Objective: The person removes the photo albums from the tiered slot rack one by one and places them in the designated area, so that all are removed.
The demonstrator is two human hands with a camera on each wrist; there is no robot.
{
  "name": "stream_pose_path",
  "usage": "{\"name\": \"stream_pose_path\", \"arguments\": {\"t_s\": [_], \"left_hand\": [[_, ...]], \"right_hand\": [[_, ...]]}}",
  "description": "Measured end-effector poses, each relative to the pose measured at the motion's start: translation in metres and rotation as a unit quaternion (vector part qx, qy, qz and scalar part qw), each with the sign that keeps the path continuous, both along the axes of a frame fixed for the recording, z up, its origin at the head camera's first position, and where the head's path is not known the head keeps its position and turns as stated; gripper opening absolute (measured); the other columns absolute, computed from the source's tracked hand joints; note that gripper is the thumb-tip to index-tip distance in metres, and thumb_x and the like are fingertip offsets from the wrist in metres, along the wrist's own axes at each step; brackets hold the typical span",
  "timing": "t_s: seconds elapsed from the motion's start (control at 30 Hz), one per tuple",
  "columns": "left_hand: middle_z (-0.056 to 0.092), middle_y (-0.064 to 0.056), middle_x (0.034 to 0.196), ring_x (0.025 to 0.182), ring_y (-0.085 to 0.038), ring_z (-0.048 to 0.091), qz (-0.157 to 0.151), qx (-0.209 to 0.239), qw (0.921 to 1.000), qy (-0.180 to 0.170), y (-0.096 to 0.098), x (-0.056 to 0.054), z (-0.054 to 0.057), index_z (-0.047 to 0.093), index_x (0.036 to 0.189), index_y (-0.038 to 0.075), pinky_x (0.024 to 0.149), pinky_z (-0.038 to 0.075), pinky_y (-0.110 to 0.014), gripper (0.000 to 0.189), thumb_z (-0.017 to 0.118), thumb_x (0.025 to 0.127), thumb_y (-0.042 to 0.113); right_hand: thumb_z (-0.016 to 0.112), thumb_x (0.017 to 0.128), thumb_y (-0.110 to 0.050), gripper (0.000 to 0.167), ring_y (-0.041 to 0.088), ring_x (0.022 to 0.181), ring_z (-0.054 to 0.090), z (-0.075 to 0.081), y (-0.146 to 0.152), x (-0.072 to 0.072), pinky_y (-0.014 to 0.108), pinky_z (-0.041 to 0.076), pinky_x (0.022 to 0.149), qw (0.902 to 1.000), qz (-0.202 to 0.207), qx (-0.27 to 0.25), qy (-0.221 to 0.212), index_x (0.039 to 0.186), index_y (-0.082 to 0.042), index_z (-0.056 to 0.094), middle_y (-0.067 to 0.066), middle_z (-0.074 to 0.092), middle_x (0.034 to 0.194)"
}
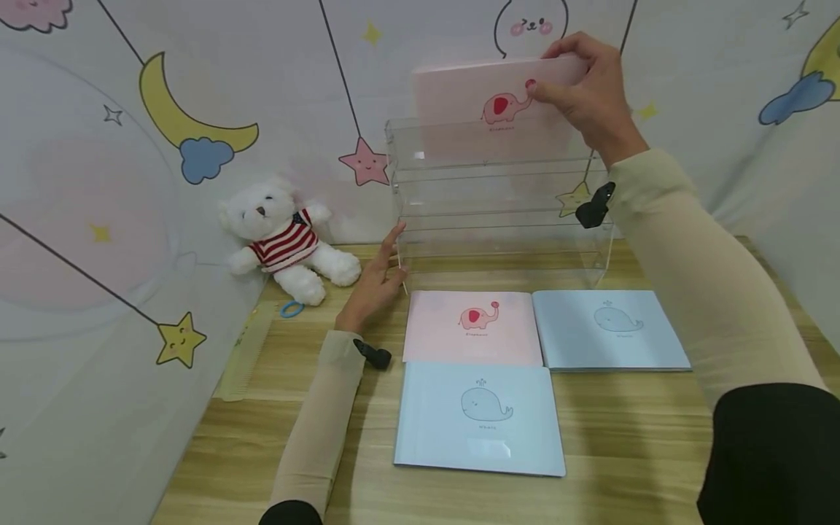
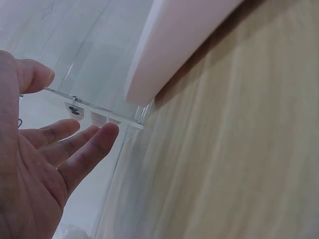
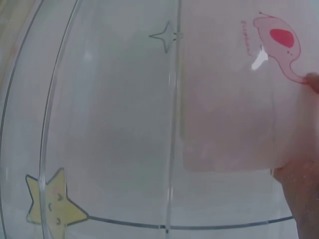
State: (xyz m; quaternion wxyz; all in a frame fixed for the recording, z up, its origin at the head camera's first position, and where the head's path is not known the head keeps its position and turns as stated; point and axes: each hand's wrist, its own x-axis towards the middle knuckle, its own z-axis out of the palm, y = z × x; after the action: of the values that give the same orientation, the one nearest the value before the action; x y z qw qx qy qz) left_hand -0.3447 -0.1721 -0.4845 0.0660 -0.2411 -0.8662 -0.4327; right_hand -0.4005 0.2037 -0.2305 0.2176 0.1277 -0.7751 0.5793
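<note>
At the top right corner, my right hand [image 1: 596,102] pinches a pink elephant notebook [image 1: 453,98], thumb on the front cover and fingers behind. This notebook stands upright at the top tier of a clear acrylic display rack [image 1: 485,175]; its lower part shows through the front lip. In the right wrist view the elephant cover [image 3: 224,109] lies behind the clear plastic. My left hand [image 1: 377,286] is at the rack's lower left side, fingers spread. The left wrist view shows its fingers [image 2: 92,152] extended beside the side panel [image 2: 99,107].
In front of the rack lie another pink elephant notebook [image 1: 433,328] and two blue whale notebooks, one at right [image 1: 564,328] and one nearer [image 1: 433,430]. A white teddy bear [image 1: 282,244] sits left, near a pale yellow ruler-like strip [image 1: 246,357] and blue ring [image 1: 292,309].
</note>
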Motion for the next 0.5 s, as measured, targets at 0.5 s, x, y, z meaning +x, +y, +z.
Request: {"name": "stream_pose_path", "arguments": {"t_s": [0.5], "left_hand": [[0.03,-0.008,0.178,0.153,-0.043,0.049,-0.001,0.0,1.0,-0.004,0.0,-0.001,0.003,0.013,0.17,0.049,0.117,0.048,-0.067,0.08,0.055,0.106,0.024]], "right_hand": [[0.084,0.089,-0.009,0.029,0.015,0.124,0.06,0.024,0.002,0.019,0.032,0.054,0.117,0.9982,-0.024,-0.028,0.048,0.116,-0.018,0.076,-0.01,0.064,0.125]]}}
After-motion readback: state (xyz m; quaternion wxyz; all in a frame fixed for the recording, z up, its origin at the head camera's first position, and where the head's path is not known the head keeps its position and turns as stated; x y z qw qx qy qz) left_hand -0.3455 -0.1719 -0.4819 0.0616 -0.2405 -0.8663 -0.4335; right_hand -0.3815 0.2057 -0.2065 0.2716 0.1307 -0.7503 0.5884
